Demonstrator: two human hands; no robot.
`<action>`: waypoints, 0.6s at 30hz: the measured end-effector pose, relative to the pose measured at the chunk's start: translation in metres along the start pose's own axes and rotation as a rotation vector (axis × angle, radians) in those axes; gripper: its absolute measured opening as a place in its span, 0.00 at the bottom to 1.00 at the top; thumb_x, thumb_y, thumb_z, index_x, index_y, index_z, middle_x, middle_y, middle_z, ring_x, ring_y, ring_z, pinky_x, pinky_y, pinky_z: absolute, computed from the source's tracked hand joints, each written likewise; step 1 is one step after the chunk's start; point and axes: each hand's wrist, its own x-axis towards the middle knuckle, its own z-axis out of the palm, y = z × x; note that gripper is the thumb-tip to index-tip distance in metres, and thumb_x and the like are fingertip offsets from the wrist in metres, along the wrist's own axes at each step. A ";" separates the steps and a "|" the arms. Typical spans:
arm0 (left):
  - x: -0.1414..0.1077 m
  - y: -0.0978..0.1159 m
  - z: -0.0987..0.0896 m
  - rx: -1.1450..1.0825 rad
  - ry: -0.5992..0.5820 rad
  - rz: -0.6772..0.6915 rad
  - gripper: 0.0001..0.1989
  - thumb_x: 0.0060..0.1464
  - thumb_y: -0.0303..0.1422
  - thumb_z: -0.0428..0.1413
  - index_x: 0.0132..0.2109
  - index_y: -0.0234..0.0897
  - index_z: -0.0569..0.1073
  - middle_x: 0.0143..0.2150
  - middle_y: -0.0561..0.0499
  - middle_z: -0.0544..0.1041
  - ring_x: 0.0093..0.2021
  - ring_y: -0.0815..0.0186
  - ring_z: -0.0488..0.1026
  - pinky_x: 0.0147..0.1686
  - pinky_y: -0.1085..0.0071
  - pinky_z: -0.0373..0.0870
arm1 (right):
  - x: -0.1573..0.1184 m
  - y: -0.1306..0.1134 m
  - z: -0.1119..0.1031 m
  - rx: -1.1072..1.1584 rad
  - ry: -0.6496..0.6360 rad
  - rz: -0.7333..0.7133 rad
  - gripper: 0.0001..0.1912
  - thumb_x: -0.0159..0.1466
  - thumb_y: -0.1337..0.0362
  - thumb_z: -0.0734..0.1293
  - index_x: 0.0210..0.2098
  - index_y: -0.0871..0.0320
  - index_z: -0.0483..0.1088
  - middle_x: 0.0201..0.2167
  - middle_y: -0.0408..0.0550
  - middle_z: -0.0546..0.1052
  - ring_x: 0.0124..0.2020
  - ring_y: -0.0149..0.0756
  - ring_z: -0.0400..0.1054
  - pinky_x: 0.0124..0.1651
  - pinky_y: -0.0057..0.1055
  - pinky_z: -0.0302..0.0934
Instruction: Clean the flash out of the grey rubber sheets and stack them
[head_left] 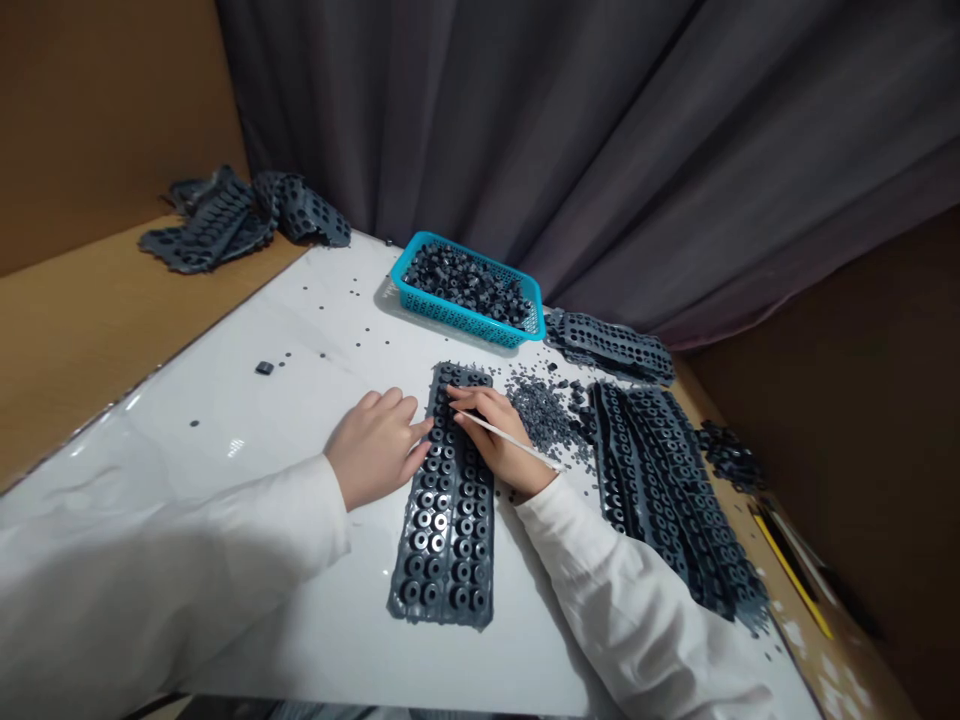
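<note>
R hand's grip [501, 432] is closed upon a thin white stick [510, 440], its tip by the fingertips, over the far part of a dark grey sheet [442, 545]. L hand's grip [381, 440] has fingers curled, w/ index & thumb at the L edge of same sheet; if they pinch it or only press, I cannot tell. Sheet lies on the white bench [292, 410], lengthwise in front of the person; it carries 4 columns of ring-shaped pcs. Far to the R is a yellow rod [795, 575]; inward of it, similar sheets [667, 490] lie overlapping. Btwn these & R hand is a loose heap of dark crumbs [541, 412]. On L side of bench, one small dark block [264, 368] is lying, w/ few dots scattered around. Further back stands a blue basket [469, 318], filled w/ many small dark parts [465, 285]. R of it, perforated strips [611, 345] are piled. Nr the far L corner are crumpled perforated sheets [217, 225]. Behind hangs a grey curtain [525, 120].
</note>
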 end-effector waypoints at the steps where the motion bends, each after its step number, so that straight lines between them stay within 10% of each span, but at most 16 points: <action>1: 0.000 0.000 0.000 0.001 -0.001 0.000 0.13 0.58 0.36 0.51 0.47 0.40 0.75 0.34 0.47 0.69 0.39 0.56 0.64 0.36 0.61 0.56 | 0.000 0.000 0.001 -0.006 -0.011 0.006 0.06 0.66 0.64 0.61 0.41 0.54 0.68 0.50 0.48 0.74 0.52 0.39 0.65 0.53 0.42 0.59; 12: 0.000 0.000 0.000 0.003 -0.002 0.003 0.12 0.58 0.36 0.51 0.45 0.39 0.75 0.34 0.46 0.70 0.40 0.56 0.64 0.36 0.61 0.56 | 0.011 0.012 -0.001 -0.449 -0.153 -0.261 0.09 0.67 0.64 0.59 0.43 0.56 0.69 0.53 0.50 0.72 0.49 0.42 0.66 0.50 0.43 0.56; 18: 0.000 0.000 -0.001 0.005 -0.003 0.005 0.13 0.58 0.36 0.51 0.47 0.39 0.74 0.34 0.47 0.70 0.40 0.56 0.64 0.36 0.61 0.56 | 0.018 0.019 -0.011 -0.331 0.015 -0.089 0.08 0.67 0.65 0.59 0.41 0.56 0.68 0.50 0.51 0.74 0.46 0.41 0.68 0.48 0.40 0.60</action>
